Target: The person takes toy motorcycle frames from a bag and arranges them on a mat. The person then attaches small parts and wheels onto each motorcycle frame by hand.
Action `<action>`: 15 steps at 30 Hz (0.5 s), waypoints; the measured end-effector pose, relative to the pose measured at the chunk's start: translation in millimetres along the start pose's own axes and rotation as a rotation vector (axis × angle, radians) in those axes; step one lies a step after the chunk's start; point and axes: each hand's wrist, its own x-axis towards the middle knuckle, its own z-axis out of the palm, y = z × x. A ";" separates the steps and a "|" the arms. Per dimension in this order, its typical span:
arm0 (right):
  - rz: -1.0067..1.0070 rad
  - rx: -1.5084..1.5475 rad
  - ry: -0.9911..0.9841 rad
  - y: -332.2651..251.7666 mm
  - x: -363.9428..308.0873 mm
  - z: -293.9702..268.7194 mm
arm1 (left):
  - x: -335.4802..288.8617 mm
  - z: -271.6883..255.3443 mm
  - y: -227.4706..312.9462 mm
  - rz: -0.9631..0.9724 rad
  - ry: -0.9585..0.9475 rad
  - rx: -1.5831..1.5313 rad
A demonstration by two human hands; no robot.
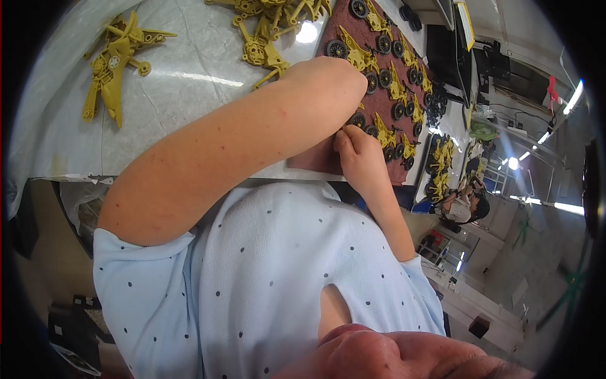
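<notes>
My left arm reaches across the table to the brownish-red mat (312,158). My left hand (338,76) is bent over, its fingers hidden behind its own back and wrist. Just below it, my right hand (360,151) is closed, thumb and fingers pressed together at the mat's near side. Whatever they may hold is too small or hidden to make out. Around both hands, yellow plastic toy motorcycle bodies with black spoked wheels lie in rows; one yellow body (356,55) with its wheel (336,49) is right beside my left hand.
Loose yellow parts without wheels (110,69) lie on the grey marbled table (183,120) at the left. A heap of yellow parts (262,47) is at the far middle. A tray of yellow pieces (442,158) stands right, near another person (464,207). Small black parts (435,107) lie beyond the mat.
</notes>
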 end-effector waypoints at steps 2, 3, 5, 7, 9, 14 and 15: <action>0.059 0.103 -0.044 0.4 2.1 -0.6 | -4.2 0.2 1.5 0.003 0.028 0.008; 0.134 0.267 -0.136 3.6 4.1 -0.3 | -6.8 -1.2 3.5 -0.032 -0.006 0.017; 0.245 0.439 -0.179 10.7 8.2 -8.2 | 8.2 -5.0 7.5 -0.035 -0.093 0.033; 0.356 0.646 -0.262 10.1 9.5 -17.0 | 19.0 -9.4 12.6 -0.055 -0.175 0.068; 0.383 0.674 -0.301 5.6 8.6 -21.0 | 22.1 -11.0 12.4 -0.010 -0.162 0.085; 0.058 0.391 -0.257 6.1 -4.9 -7.9 | 7.3 0.2 -9.5 0.141 -0.057 0.076; 0.081 0.414 -0.209 9.5 -6.0 -11.1 | 17.5 3.5 -9.9 0.190 -0.080 0.094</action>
